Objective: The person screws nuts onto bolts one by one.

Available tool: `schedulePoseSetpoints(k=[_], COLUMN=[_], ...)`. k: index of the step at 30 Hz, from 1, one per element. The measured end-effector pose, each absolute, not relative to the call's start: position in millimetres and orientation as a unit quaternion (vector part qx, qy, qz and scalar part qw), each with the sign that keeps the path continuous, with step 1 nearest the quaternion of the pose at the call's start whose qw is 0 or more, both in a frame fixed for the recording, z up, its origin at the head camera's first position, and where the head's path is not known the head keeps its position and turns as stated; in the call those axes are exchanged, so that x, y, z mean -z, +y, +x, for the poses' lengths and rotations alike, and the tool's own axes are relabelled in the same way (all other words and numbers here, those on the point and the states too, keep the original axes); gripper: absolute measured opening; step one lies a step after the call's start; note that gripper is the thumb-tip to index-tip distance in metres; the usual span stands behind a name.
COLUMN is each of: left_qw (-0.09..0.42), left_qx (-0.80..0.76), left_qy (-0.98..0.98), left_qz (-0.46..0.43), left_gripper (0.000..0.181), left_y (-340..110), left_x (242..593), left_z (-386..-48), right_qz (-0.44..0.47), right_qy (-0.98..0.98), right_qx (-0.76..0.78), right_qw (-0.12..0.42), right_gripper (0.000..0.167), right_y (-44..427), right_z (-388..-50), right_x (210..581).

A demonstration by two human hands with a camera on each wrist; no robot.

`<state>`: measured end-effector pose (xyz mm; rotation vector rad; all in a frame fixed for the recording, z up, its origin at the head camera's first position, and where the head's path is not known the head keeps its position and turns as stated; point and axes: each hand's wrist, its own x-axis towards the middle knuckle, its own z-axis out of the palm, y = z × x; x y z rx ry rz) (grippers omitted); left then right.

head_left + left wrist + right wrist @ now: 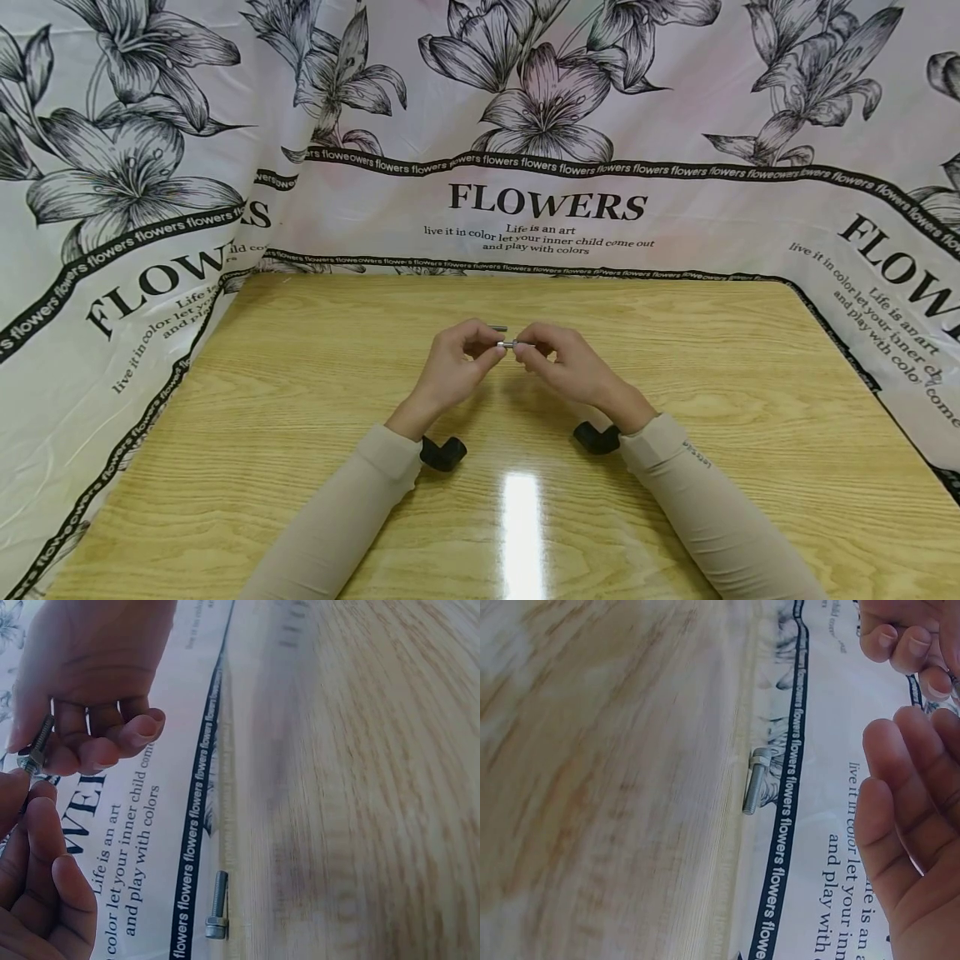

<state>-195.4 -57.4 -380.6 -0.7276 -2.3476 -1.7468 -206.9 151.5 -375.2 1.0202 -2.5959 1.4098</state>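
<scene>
A small metal bolt [507, 344] is held level between the two hands above the table. The left hand [459, 360] pinches one end with thumb and fingertips, while the right hand [566, 362] pinches the other. In the left wrist view the bolt's threaded shank [43, 736] lies by the right fingers, and a nut [30, 761] sits on it close to the left fingertips. The other fingers of both hands are loosely curled. A second bolt [217, 906], with a nut by its head, lies on the table beyond the hands; part of it is behind the left hand in the head view.
The wood-grain table [300, 400] spreads under both arms. A flower-printed cloth [547, 208] hangs along its back and sides. A black wrist-worn piece [444, 454] sticks out at the left cuff, another [596, 437] at the right.
</scene>
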Motion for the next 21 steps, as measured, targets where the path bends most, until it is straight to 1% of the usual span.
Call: schedulePoseSetpoints(k=[3,7,11,14,18,21], left_qw=[0.059,0.056,0.054,0.052,0.055,0.059], left_qx=[0.583,0.589,0.587,0.582,0.578,0.58], left_qy=[-0.774,-0.771,-0.774,-0.777,-0.779,-0.777], left_qz=[-0.239,-0.236,-0.233,-0.234,-0.237,-0.239], left_gripper=[0.009,0.01,0.011,0.011,0.011,0.01], left_y=[-57.2,-56.6,-55.8,-55.5,-55.2,-54.8], left_x=[380.6,380.8,377.7,366.9,352.0,349.2], left_z=[-195.4,-195.8,-194.1,-186.7,-176.2,-174.3], right_qz=[0.319,0.316,0.327,0.338,0.347,0.344], right_qy=[-0.834,-0.838,-0.832,-0.824,-0.818,-0.821], right_qx=[-0.451,-0.444,-0.447,-0.453,-0.457,-0.453], right_qw=[0.001,0.01,0.025,0.034,0.039,0.04], right_gripper=[0.013,0.013,0.027,0.031,0.023,0.016], right_y=[151.5,151.2,150.5,150.3,150.1,149.9], right_z=[-207.2,-208.1,-208.6,-209.1,-209.8,-209.6], right_x=[375.8,376.3,376.9,377.7,379.0,379.5])
